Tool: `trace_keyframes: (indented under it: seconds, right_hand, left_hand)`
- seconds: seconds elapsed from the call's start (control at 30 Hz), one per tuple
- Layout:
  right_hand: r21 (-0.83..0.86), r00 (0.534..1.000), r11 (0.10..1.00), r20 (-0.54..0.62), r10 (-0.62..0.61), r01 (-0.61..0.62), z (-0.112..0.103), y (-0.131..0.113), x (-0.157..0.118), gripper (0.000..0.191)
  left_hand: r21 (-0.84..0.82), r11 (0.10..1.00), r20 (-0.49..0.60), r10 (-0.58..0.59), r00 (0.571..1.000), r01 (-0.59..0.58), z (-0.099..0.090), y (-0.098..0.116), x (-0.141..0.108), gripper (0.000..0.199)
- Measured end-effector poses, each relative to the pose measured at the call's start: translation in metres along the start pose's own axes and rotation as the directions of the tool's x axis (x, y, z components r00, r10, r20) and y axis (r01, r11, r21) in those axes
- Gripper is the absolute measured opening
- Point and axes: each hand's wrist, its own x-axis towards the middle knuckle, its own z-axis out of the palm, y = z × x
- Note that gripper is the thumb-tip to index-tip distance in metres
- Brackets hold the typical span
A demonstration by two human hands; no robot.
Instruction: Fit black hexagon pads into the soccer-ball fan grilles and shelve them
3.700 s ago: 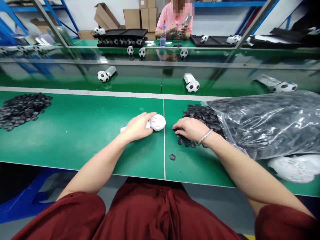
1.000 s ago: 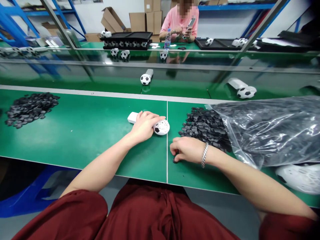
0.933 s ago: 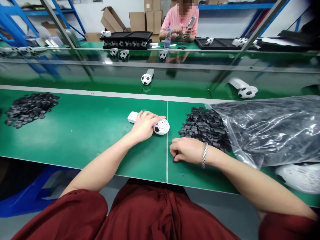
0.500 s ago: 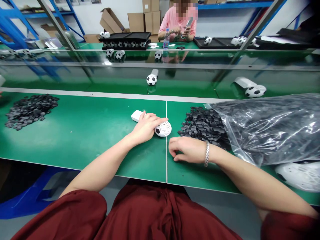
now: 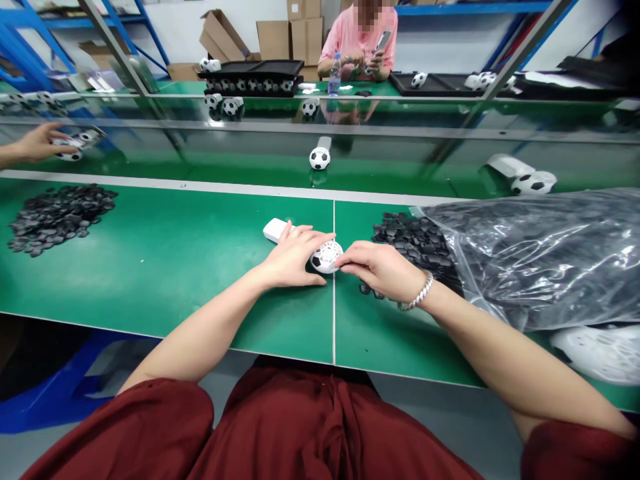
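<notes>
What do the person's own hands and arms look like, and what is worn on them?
The left hand and right hand are bare, without gloves, and no sleeves show on the forearms. A silver-coloured link bracelet circles the right wrist. Dark red cloth covers the lap.

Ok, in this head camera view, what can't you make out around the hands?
All in the head view:
Underside of the white perforated football-patterned ball: hidden by the left hand and right hand.
Whether the white rectangular handle joins the ball: hidden by the left hand.
Black hexagonal pieces inside the clear plastic bag: blurred by glare.
White perforated moulded piece: cut off by the right edge.
</notes>
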Motion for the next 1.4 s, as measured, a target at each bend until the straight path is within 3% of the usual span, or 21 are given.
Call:
trace_keyframes:
  seconds: [0.07,0.2,0.63,0.83,1.0,1.1,1.4]
  right_hand:
    - [0.006,1.000,1.000,-0.021,0.023,-0.023,0.001,0.001,0.000,0.013]
    - [-0.035,0.995,0.995,0.045,0.094,-0.092,0.002,0.004,0.001,0.008]
    - [-0.039,0.987,0.998,0.149,0.053,-0.048,-0.002,0.001,-0.001,0.019]
    - [0.024,0.989,0.992,0.080,0.120,-0.123,-0.006,-0.002,-0.002,0.012]
    - [0.088,0.990,0.993,-0.110,0.089,-0.079,0.002,0.000,-0.005,0.009]
    - [0.197,0.987,0.975,-0.109,0.121,-0.098,0.010,0.003,-0.005,0.009]
    - [0.318,0.969,0.943,-0.185,0.161,-0.096,0.026,0.014,0.000,0.011]
  left_hand:
    - [-0.012,1.000,-0.013,-0.008,1.000,0.008,0.001,0.001,0.001,0.080]
    - [-0.026,0.999,-0.041,-0.035,0.999,0.034,0.003,0.004,0.001,0.079]
    - [-0.013,0.997,-0.078,-0.072,0.994,0.071,0.007,0.008,0.002,0.075]
    - [-0.020,0.998,-0.086,-0.068,0.994,0.066,0.007,0.007,0.001,0.076]
    - [-0.034,0.997,-0.110,-0.079,0.991,0.076,0.009,0.007,0.001,0.075]
    - [-0.036,0.996,-0.127,-0.084,0.988,0.080,0.009,0.008,0.001,0.073]
    - [-0.043,0.995,-0.149,-0.099,0.984,0.094,0.010,0.009,0.003,0.066]
